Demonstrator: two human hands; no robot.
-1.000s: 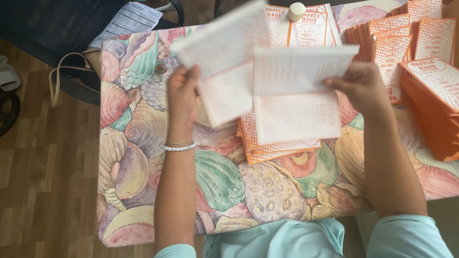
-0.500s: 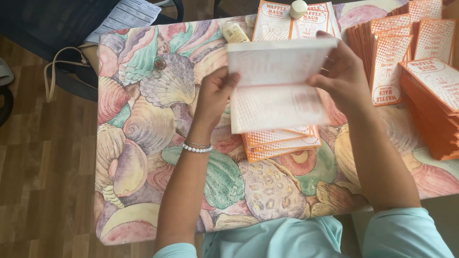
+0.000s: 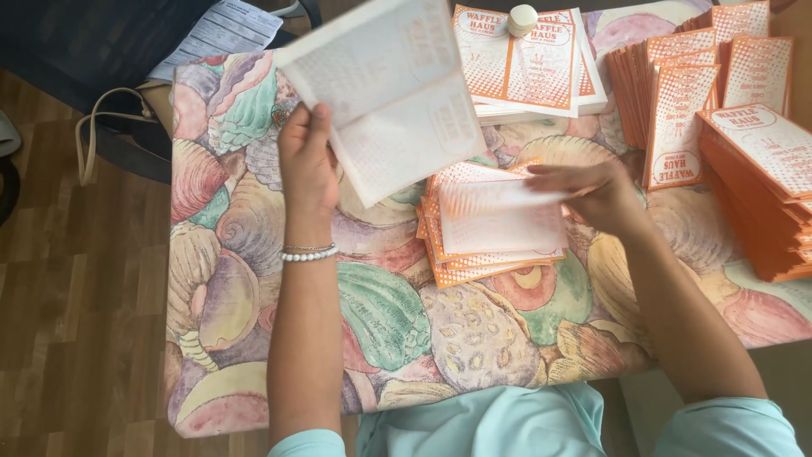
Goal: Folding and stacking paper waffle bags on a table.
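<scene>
The left hand (image 3: 306,161) pinched a blurry sheet (image 3: 385,89); it might slip. The flat right hand (image 3: 592,193) could knock the pile (image 3: 482,245) crooked.

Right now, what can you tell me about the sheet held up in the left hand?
The unfolded paper sheet is thin, white on the side facing the camera, with faint orange print and a crease across its middle. It looks blurred. The left hand pinches its lower left edge, holding it tilted above the shell-patterned tablecloth, up and left of the low pile of orange leaflets.
</scene>
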